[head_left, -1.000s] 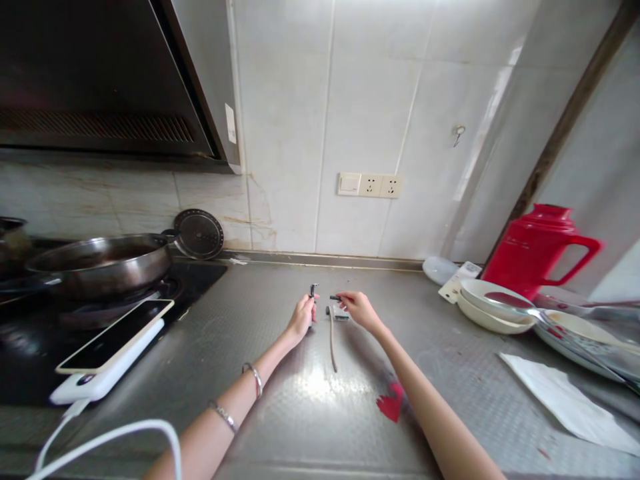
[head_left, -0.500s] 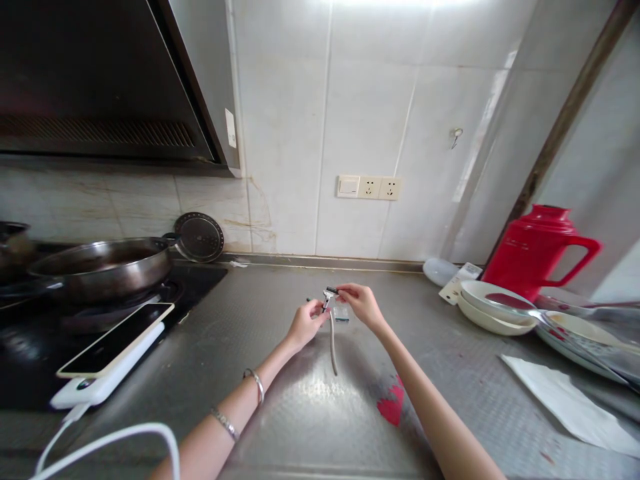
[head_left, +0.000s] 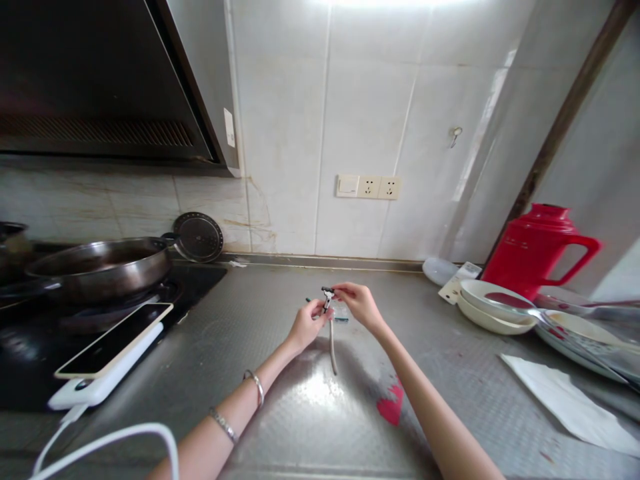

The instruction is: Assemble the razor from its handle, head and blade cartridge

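Head view shows both bare hands meeting near the middle of the frame, over a metal counter (head_left: 270, 427). At that spot is the small tool (head_left: 327, 301), T-shaped and razor-like, tilted, with a dark bar (head_left: 327, 290) across its top. The left hand (head_left: 305, 328) is nearly closed, its thumb and fingers pinching the tool's stem. The right hand (head_left: 361, 307) is drawn into a narrow pinch at the bar's right end; exactly how firmly it grips is too small to tell. Good handling here would seem to mean bracing the stem with the left fingers, lining the bar up squarely with the top, and using light, even pressure from the bar's ends, fingertips off its long edge in case it is sharp. Just below the hands lie a grey stick (head_left: 333, 350) and a clear packet (head_left: 341, 313), better left undisturbed.
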Demonstrator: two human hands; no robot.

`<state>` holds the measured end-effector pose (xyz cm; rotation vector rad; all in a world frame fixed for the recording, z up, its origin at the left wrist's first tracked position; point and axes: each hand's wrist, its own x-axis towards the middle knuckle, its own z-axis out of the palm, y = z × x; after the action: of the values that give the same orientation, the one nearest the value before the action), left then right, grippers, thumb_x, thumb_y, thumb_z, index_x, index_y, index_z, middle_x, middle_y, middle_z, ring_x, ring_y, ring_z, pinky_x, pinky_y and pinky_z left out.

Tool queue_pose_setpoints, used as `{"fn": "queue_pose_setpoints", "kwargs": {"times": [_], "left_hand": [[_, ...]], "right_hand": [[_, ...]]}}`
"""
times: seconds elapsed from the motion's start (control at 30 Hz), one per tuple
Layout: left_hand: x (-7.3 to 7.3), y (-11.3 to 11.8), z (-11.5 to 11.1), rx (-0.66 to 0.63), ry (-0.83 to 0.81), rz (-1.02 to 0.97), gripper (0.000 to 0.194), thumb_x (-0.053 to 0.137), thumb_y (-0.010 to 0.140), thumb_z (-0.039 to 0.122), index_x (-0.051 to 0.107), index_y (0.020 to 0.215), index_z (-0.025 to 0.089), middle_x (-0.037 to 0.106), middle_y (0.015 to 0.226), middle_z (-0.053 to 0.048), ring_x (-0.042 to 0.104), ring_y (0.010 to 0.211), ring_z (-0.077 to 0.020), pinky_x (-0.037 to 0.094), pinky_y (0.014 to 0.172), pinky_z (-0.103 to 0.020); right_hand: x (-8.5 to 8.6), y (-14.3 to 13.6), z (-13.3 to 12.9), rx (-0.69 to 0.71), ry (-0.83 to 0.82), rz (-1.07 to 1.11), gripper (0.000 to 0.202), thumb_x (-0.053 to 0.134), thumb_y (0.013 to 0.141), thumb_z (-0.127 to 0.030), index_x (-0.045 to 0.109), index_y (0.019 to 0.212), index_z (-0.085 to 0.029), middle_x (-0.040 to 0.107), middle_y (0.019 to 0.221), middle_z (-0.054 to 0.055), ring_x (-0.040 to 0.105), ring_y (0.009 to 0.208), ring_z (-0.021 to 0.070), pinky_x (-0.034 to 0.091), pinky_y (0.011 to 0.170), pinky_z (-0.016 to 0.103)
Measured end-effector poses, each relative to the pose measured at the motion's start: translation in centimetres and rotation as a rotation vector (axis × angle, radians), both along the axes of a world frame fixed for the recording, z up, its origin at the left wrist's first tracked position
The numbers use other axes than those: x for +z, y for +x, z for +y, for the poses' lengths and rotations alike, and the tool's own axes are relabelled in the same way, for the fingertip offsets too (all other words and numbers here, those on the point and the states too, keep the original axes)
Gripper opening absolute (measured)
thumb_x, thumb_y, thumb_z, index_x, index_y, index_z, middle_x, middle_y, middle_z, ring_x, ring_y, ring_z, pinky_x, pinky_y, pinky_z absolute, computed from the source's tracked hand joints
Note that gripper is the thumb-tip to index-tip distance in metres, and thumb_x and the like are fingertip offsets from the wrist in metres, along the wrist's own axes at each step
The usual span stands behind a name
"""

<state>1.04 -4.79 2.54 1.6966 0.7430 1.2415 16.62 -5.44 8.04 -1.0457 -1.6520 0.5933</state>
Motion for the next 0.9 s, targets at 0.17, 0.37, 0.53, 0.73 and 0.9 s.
{"fn": "queue_pose_setpoints", "kwargs": {"times": [0.17, 0.37, 0.53, 0.73, 0.9], "left_hand": [[0.14, 0.01, -0.10, -0.003, -0.008, 0.002, 0.032, 0.059, 0.077, 0.044, 0.056, 0.091, 0.015, 0.065, 0.083, -0.005, 0.063, 0.072, -0.0159, 0.046, 0.062, -0.024], [0.00, 0.08, -0.05, -0.018, -0.026, -0.015, 0.030, 0.059, 0.077, 0.042, 0.055, 0.090, 0.015, 0.064, 0.081, -0.004, 0.063, 0.070, -0.0153, 0.044, 0.059, -0.023], [0.13, 0.18, -0.19, -0.038, -0.062, -0.059, 0.029, 0.060, 0.076, 0.041, 0.054, 0.087, 0.015, 0.063, 0.079, -0.002, 0.062, 0.066, -0.0138, 0.045, 0.058, -0.023], [0.36, 0.23, -0.39, -0.043, -0.101, -0.082, 0.029, 0.064, 0.073, 0.041, 0.054, 0.083, 0.015, 0.063, 0.080, -0.002, 0.063, 0.066, -0.0145, 0.046, 0.059, -0.024], [0.37, 0.20, -0.37, -0.048, -0.112, -0.069, 0.028, 0.064, 0.073, 0.039, 0.056, 0.085, 0.015, 0.064, 0.082, -0.003, 0.063, 0.063, -0.0141, 0.046, 0.056, -0.023]], "right_hand": [[0.22, -0.11, -0.28, 0.023, 0.010, 0.027, 0.021, 0.053, 0.076, -0.028, 0.068, 0.085, -0.015, 0.071, 0.077, 0.007, 0.067, 0.072, 0.0188, 0.052, 0.068, 0.030], [0.47, -0.24, -0.61, 0.027, 0.013, 0.032, 0.020, 0.054, 0.076, -0.027, 0.068, 0.084, -0.016, 0.071, 0.077, 0.007, 0.067, 0.071, 0.0189, 0.052, 0.067, 0.030], [0.37, -0.21, -0.52, 0.045, 0.012, 0.030, 0.020, 0.053, 0.076, -0.025, 0.068, 0.084, -0.016, 0.071, 0.078, 0.007, 0.066, 0.072, 0.0190, 0.052, 0.068, 0.029], [0.47, -0.28, -0.64, 0.034, 0.028, 0.009, 0.019, 0.053, 0.076, -0.024, 0.068, 0.084, -0.016, 0.070, 0.076, 0.006, 0.066, 0.070, 0.0180, 0.051, 0.067, 0.029], [0.49, -0.18, -0.64, 0.017, 0.038, -0.018, 0.019, 0.052, 0.076, -0.023, 0.068, 0.084, -0.016, 0.070, 0.076, 0.007, 0.065, 0.070, 0.0178, 0.050, 0.067, 0.028]]}}
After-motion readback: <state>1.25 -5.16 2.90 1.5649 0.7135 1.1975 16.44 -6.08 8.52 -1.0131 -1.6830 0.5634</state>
